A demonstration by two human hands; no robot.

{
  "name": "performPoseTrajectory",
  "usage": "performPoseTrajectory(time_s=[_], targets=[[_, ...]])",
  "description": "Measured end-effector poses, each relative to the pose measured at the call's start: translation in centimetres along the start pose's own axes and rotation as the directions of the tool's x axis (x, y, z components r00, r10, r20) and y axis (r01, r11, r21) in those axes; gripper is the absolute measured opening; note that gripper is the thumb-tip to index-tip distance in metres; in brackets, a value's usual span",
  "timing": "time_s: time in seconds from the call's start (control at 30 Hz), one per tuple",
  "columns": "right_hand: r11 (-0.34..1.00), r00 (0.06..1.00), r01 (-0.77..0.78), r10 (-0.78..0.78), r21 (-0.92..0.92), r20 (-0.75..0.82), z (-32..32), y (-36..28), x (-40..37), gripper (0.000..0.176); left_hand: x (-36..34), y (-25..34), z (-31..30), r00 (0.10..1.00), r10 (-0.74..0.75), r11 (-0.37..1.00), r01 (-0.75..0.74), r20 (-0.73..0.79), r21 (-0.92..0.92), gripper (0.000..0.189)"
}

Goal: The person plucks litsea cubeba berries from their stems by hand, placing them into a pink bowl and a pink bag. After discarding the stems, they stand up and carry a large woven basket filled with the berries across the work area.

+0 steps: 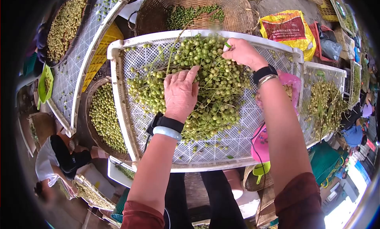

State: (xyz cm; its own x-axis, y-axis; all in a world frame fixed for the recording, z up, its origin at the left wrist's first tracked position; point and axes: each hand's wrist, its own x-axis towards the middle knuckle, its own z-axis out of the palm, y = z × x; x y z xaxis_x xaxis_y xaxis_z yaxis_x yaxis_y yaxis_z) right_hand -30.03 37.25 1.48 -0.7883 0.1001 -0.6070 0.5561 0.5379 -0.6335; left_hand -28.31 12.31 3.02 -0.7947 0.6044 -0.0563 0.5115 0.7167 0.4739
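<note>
A heap of green round fruits on thin stems lies on a white mesh tray in front of me. My left hand presses into the left middle of the heap, its fingers curled down over the stems; the fingertips are partly hidden. One long stem rises beside it toward the tray's far edge. At the heap's upper right, my right hand is closed in a pinch. Something small, green and white shows at its fingertips, too small to name, right beside the fruits.
Beyond the tray stands a wicker basket with green fruits inside. Another basket of fruits is at the left. A pink bag lies on the tray's right side, near a yellow sack. A person sits at lower left.
</note>
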Motion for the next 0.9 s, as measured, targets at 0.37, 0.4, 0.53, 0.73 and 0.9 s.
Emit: performPoseTrajectory(time_s=[0.37, 0.4, 0.53, 0.73, 0.9], targets=[[0.769, 0.999, 0.002, 0.03, 0.639, -0.04, 0.1, 3.5, -3.3, 0.021, -0.3, 0.2, 0.4, 0.999, 0.032, 0.999, -0.032, -0.007, -0.006, 0.049], [0.751, 0.997, 0.018, 0.036, 0.66, -0.069, 0.1, 3.9, -3.6, 0.021, -0.3, 0.1, 0.4, 1.0, 0.03, 1.0, -0.03, -0.009, 0.0, 0.049], [0.657, 0.978, 0.082, 0.091, 0.749, -0.186, -0.3, 3.9, -4.4, 0.02, -0.2, 0.4, 0.5, 1.0, 0.027, 0.999, -0.027, -0.011, 0.03, 0.049], [0.989, 0.982, 0.058, -0.032, 0.137, -0.185, -0.6, 1.7, -0.2, 0.027, -0.6, 0.7, 0.7, 1.0, 0.017, 0.998, -0.018, 0.008, 0.058, 0.049], [0.992, 0.987, 0.078, -0.09, -0.099, -0.13, 0.6, 1.9, 0.5, 0.021, -0.6, 1.1, 0.9, 1.0, -0.017, 0.998, 0.016, 0.023, 0.065, 0.048]])
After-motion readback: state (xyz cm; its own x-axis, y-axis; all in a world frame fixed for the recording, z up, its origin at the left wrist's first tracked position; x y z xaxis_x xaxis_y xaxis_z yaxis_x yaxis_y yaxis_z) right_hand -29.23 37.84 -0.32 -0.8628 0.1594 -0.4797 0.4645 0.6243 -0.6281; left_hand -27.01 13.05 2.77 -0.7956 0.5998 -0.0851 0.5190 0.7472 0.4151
